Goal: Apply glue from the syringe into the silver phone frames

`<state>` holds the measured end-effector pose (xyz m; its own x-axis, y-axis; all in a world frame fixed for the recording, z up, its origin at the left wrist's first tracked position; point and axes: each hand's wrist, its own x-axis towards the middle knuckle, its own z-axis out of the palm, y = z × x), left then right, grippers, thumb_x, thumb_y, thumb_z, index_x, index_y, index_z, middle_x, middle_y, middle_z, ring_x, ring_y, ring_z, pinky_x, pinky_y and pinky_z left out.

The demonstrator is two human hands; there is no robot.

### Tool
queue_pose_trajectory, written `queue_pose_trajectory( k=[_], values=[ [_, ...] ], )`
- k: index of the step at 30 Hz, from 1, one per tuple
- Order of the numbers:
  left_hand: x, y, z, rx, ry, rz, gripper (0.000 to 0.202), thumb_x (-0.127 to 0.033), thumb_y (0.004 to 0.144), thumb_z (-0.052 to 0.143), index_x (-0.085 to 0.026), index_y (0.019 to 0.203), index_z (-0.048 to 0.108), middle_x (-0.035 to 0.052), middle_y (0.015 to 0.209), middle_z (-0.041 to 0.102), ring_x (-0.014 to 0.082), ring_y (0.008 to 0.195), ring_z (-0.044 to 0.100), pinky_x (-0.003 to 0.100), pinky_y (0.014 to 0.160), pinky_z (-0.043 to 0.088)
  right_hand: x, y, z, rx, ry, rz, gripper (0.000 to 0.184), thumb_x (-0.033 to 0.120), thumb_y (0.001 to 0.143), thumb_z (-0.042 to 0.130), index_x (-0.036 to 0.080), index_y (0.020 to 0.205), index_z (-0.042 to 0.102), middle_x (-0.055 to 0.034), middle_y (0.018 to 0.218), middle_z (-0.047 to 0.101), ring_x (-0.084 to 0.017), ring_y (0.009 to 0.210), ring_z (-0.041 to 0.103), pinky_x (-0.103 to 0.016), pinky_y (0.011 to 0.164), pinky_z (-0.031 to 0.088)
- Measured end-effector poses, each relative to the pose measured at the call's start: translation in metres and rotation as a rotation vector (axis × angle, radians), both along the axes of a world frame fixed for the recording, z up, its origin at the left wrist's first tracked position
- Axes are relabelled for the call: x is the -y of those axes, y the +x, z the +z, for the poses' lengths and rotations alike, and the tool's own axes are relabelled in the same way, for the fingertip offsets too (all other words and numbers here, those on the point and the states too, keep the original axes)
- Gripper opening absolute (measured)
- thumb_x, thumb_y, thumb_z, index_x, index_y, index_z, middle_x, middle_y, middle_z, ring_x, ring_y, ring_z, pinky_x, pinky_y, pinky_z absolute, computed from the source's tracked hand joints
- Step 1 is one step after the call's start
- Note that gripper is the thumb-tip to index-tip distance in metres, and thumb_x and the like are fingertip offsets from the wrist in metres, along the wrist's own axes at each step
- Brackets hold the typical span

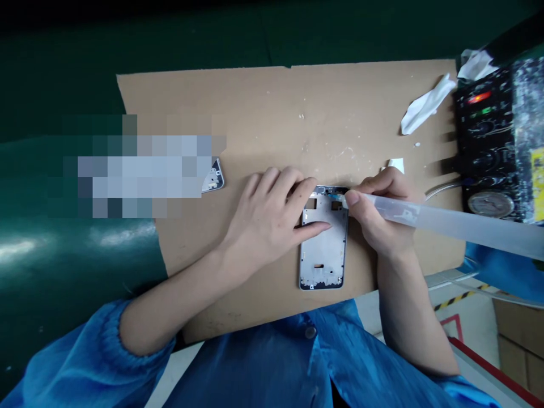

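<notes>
A grey metal phone frame (323, 243) lies on the cardboard, its long side pointing toward me. My left hand (276, 207) holds its upper left edge with the fingertips, while the thumb reaches over the frame's inner face. Gripped in my right hand (385, 209) is a long translucent dispensing syringe (459, 226), its barrel slanting off to the right. Its blue tip (335, 195) is down at the frame's upper right end; whether it touches the metal I cannot tell.
Brown cardboard (238, 113) covers the green bench (191, 34). Part of another phone frame (215, 178) shows beside a pixelated patch at left. At right stand a black control box (484, 141) with knobs and a gauge, plus crumpled white tissue (427, 105) and a cable (442, 186).
</notes>
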<state>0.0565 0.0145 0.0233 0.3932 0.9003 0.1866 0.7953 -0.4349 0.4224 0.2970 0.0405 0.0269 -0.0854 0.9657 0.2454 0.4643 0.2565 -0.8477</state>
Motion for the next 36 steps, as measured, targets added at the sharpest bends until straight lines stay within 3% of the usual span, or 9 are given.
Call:
queue_pose_trajectory(
  k=[10,17,25,36],
  values=[
    [0.0004,0.0003,0.0005,0.005,0.02,-0.006,0.061,-0.063,0.108,0.085,-0.015,0.145,0.075,0.0154,0.129,0.077,0.0356,0.119,0.071,0.047,0.097,0.053,-0.0002,0.0008,0.0026,-0.027,-0.028,0.024,0.04,0.053,0.103,0.093,0.03,0.084,0.067,0.0019,0.069,0.068,-0.018,0.056,0.055,-0.039,0.051,0.038],
    [-0.0007,0.0011,0.0021,0.008,-0.019,0.001,0.056,-0.06,0.108,0.087,-0.019,0.144,0.076,0.015,0.129,0.077,0.0364,0.12,0.071,0.047,0.099,0.053,0.0001,0.0008,-0.0007,0.019,-0.007,-0.006,0.047,0.064,0.103,0.09,0.031,0.083,0.064,0.0009,0.072,0.067,-0.019,0.058,0.053,-0.039,0.053,0.04],
    [-0.0002,0.0009,0.0016,0.008,0.002,-0.004,0.058,-0.062,0.109,0.085,-0.018,0.145,0.075,0.0156,0.13,0.077,0.0367,0.121,0.071,0.048,0.099,0.053,-0.0001,-0.0001,0.0006,-0.034,-0.028,0.017,0.044,0.059,0.103,0.093,0.031,0.084,0.065,0.002,0.072,0.067,-0.019,0.058,0.055,-0.039,0.056,0.042],
    [-0.001,0.0013,0.0034,0.015,-0.041,-0.001,0.058,-0.061,0.109,0.084,-0.02,0.149,0.075,0.016,0.132,0.077,0.0379,0.123,0.071,0.049,0.1,0.052,-0.0004,-0.0002,-0.0001,-0.006,-0.03,-0.013,0.048,0.07,0.1,0.092,0.033,0.084,0.066,0.0001,0.072,0.07,-0.021,0.056,0.059,-0.041,0.05,0.045]
  ],
)
